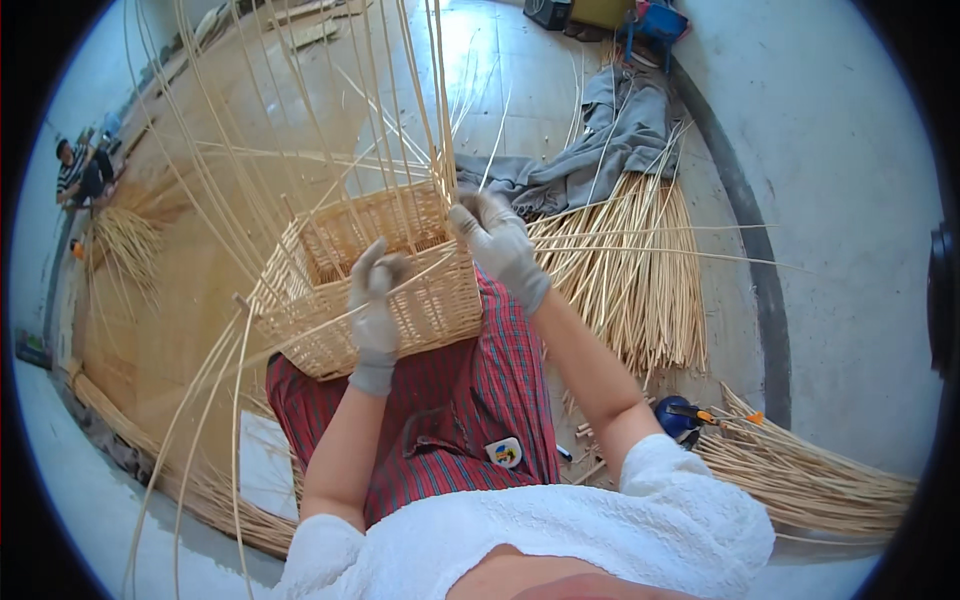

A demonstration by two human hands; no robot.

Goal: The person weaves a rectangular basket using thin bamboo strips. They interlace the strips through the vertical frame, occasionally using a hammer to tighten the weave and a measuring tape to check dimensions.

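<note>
A pale woven wicker basket (430,312) rests tilted on my lap, with long upright rods (385,120) rising from its rim. At its far right corner my right hand (500,245), in a light grey glove, has its fingers closed around a wicker rod near the rim. My left hand (374,318), gloved too, is raised against the near side of the basket. Its fingers point up and stand apart, slightly smeared by motion. A loose wicker strand (420,274) runs across the basket's near side past this hand; whether the palm touches it is unclear.
Right of me lies a big bundle of wicker rods (650,270), partly under a grey cloth (625,120). Another bundle (800,475) lies lower right beside orange-handled cutters (692,412). Loose rods stick out at left. A person (82,172) sits far left near more rods (125,240).
</note>
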